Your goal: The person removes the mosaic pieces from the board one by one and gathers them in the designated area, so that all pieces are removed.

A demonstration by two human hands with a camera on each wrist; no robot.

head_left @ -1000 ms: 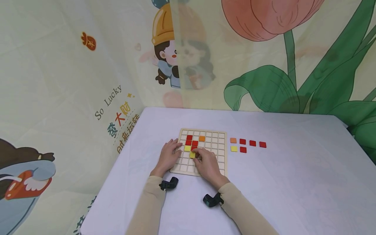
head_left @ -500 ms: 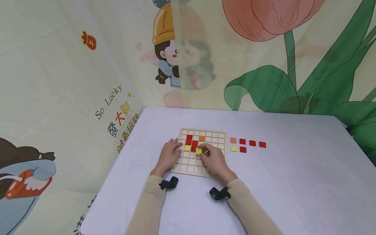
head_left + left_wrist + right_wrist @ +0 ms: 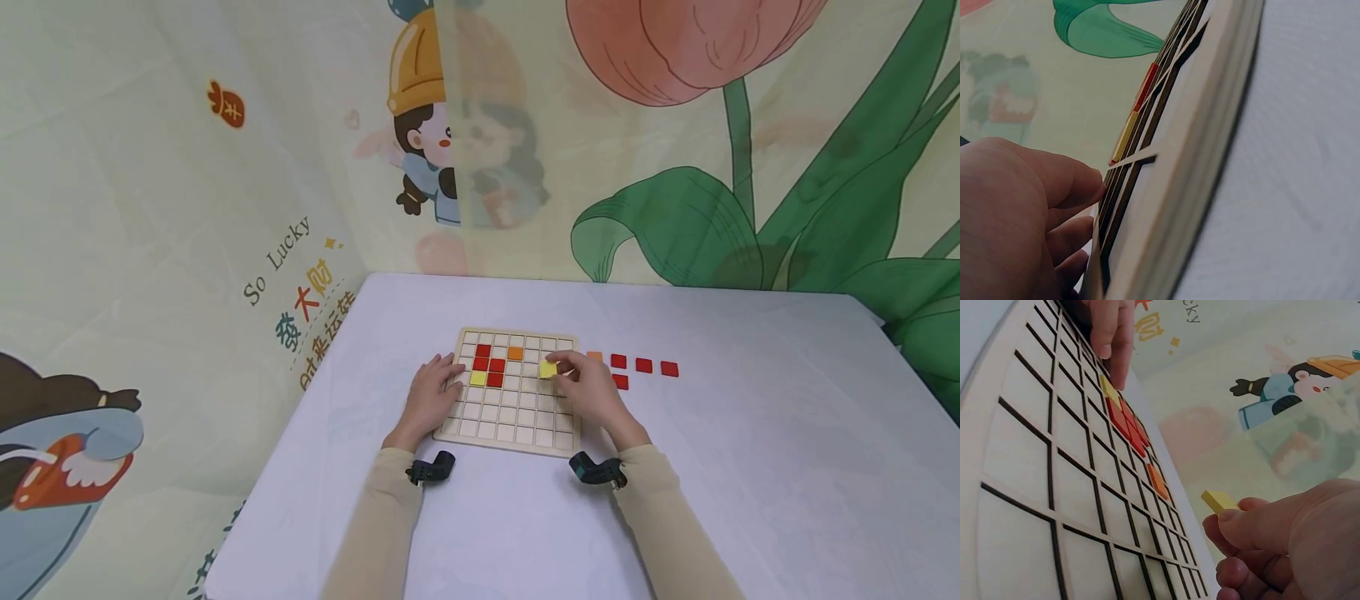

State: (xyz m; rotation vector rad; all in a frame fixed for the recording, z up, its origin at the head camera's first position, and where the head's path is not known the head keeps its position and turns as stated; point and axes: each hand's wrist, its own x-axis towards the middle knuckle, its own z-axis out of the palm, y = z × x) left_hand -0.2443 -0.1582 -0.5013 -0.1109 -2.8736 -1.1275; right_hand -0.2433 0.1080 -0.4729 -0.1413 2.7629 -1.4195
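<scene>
My right hand [image 3: 596, 392] pinches a yellow square tile [image 3: 548, 369] between thumb and fingers, over the right part of a wooden grid board [image 3: 506, 429]. In the right wrist view this tile [image 3: 1220, 502] stands out past the fingertips, above the board's cells. My left hand [image 3: 431, 398] rests at the board's left edge, its fingers loosely extended over the rim. On the board's left side sit several red tiles [image 3: 497, 366], with a yellow tile [image 3: 477, 378] beside them. An orange tile [image 3: 515, 353] lies in a cell farther right.
Right of the board, several loose red tiles [image 3: 643, 365] lie on the white table [image 3: 750, 467]. An orange tile [image 3: 594, 357] beside them is partly covered by my right hand. A printed curtain [image 3: 675, 167] hangs behind the table.
My right hand has lifted the yellow tile from near the red tiles and carried it right across the board. It now covers the loose yellow tile. The left hand has stayed put.
</scene>
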